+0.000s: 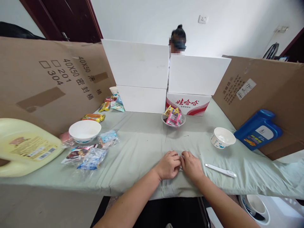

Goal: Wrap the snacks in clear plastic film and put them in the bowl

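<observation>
Left cardboard (47, 76): "40X50", "201", "304", "密封桶". Red-white carton (188, 104): "娃哈哈". Blue jug (258, 129) label: "L".

White wall (147, 19), wall socket (203, 19), dark door (68, 19), cloth-covered table (142, 142)

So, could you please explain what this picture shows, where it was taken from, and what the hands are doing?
It comes from a camera worn on a person's head, looking down at their own bare hands. The left hand and right hand meet on the pale green tablecloth, pinching something too small to identify. Beside them lies a thin white pen-like stick. Further off stand an empty white paper bowl, a small white patterned cup, a glass dish of wrapped sweets, and a blue plastic jug.
</observation>
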Available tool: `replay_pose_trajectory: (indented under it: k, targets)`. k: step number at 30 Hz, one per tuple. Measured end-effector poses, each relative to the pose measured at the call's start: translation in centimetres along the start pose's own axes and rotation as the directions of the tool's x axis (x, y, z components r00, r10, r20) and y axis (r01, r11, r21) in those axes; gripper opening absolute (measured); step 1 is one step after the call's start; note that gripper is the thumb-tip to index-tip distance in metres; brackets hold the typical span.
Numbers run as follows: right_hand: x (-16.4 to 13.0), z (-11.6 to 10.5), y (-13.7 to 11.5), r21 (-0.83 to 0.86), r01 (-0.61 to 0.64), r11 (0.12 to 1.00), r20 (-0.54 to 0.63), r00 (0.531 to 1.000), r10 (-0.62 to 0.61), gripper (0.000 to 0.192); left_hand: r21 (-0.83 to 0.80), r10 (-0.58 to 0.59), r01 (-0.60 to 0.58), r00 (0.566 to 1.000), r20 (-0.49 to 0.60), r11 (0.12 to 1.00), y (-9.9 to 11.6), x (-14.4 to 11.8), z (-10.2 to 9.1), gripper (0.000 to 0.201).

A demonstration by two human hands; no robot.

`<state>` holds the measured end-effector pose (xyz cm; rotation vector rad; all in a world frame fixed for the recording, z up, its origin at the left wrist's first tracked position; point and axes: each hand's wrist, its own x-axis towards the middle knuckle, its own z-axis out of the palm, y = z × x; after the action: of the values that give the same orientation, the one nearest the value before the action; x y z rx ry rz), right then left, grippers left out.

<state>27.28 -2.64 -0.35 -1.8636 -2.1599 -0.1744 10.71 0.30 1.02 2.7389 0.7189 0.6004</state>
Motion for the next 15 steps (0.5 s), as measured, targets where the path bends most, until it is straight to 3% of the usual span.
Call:
replay_pose_trajectory:
  k: [7,12,15]
  targets:
    - [0.3,-1.3,2.7,-0.046,-0.073,0.996,-0.080,0.994,0.069,0.011,-0.086,-0.040,0.038,0.999,-0.026,0.996,-0.2,0.1,0.1,0.010]
    - [-1.8,-1.5,1.3,0.161,0.252,0.954,-0.129,0.964,-0.233,0.024,-0.107,-0.086,0.083,0.996,-0.025,0.991,0.1,0.0,-0.1,0.010]
    - [-3.0,-0.2,0.4,0.231,0.303,0.925,-0.165,0.949,-0.269,0.031,-0.108,-0.161,0.156,0.986,-0.042,0.982,0.3,0.0,-0.3,0.014]
